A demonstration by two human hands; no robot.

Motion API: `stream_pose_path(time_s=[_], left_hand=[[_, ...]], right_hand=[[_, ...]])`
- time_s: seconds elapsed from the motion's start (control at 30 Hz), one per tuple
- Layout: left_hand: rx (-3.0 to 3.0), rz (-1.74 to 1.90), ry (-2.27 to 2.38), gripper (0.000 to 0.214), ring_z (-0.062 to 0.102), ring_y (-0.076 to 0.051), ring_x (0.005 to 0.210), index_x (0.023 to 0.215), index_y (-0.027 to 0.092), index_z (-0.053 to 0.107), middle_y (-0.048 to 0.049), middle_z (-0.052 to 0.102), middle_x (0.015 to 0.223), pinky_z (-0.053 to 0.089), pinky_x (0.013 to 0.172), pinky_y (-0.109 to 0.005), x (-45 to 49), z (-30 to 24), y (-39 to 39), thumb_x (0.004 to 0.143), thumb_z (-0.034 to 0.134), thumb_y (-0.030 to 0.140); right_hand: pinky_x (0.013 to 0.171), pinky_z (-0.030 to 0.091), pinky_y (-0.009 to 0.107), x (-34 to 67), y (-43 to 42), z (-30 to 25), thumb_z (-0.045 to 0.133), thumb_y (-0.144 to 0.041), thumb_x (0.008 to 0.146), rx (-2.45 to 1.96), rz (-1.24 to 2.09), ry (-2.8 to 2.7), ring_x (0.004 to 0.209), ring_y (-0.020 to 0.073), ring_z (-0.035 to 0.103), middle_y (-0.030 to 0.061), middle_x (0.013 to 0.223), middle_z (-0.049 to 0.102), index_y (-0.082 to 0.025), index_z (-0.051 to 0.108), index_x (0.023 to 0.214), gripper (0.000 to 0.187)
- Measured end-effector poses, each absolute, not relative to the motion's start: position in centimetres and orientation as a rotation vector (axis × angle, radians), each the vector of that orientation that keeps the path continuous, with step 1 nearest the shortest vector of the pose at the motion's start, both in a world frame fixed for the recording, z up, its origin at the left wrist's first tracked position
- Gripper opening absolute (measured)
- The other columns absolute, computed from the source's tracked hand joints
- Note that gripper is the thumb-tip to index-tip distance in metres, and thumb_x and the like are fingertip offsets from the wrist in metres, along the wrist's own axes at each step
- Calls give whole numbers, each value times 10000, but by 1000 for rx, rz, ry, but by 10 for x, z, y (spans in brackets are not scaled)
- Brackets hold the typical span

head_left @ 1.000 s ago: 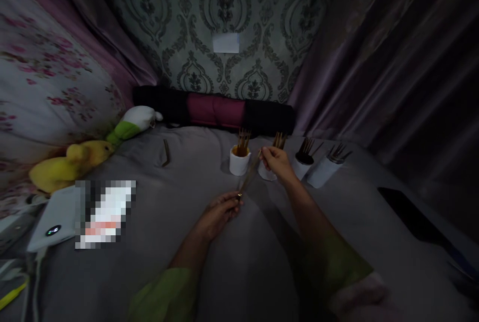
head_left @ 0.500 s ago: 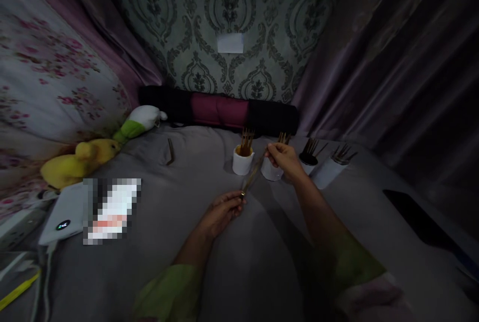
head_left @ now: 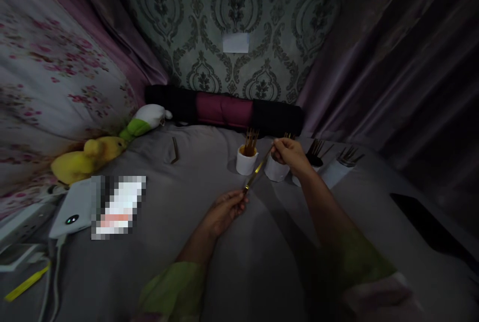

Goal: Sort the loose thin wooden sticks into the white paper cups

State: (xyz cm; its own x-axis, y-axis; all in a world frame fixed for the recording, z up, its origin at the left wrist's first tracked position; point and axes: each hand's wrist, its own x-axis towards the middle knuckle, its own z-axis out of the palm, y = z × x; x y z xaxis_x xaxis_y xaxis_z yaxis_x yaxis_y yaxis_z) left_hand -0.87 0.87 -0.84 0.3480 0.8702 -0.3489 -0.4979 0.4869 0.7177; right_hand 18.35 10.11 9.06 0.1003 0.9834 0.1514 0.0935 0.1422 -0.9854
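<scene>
And here are both hands on one slender gold-coloured stick (head_left: 258, 168), held at a slant above the grey cloth (head_left: 112, 277)! The left hand (head_left: 226, 212) has its lower end, fingers closed around it in a narrow grip, while the right hand (head_left: 290, 155) pinches the upper end between thumb and fingertips. The stick sits in front of the gap between two white pots: the first pot (head_left: 246, 165), with a yellow inside and a bunch of thin sticks standing up, and the second pot (head_left: 277, 170), partly hidden behind the right hand. Further right comes a third, dark-topped pot (head_left: 316, 161), mostly behind the wrist, then a taller pale container (head_left: 335, 175) that leans in the view, both bristling with sticks. Over to the left, a bent brown piece (head_left: 174, 151) lies alone on the cloth. Beyond it, a yellow plush toy (head_left: 77, 166) nestles near a green-and-white one (head_left: 145, 118), and a white device (head_left: 75, 212) with a cable rests beside a pixelated patch. At the back, a black-and-maroon roll (head_left: 224, 108) stretches along the patterned wall (head_left: 202, 13), and out right lies a flat black object (head_left: 426, 222).
</scene>
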Motion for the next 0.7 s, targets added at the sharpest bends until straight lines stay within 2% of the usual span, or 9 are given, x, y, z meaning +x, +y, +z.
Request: stream_pose_path(time_s=[0.1,0.3,0.5,0.7], left_hand=[[537,963,759,159,489,-54,566,853,90,651,-51,594,718,408,557,-182,-10,-11,10,720,650,177],[432,992,738,120,505,-50,588,846,81,651,-57,592,739,437,595,-179,-14,-10,11,742,613,124],[338,1000,727,99,493,-46,558,829,80,638,-44,576,715,432,539,-169,-16,-4,12,777,559,109],[339,1007,720,125,503,-47,553,869,71,634,-37,576,730,426,523,-172,-18,-7,14,782,553,108]], right_hand=[[297,206,166,186,105,97,588,-474,744,-1234,943,-1255,315,32,321,-40,453,466,-151,550,674,333],[324,261,159,193,110,116,604,-431,749,-1195,831,-1244,374,31,375,-4,561,544,-140,562,692,299],[335,257,157,197,114,139,571,-368,790,-1206,714,-1213,362,30,367,-21,500,506,-134,554,661,268],[336,259,151,201,125,152,548,-335,800,-1201,604,-1174,368,33,378,-24,538,532,-140,559,687,225]])
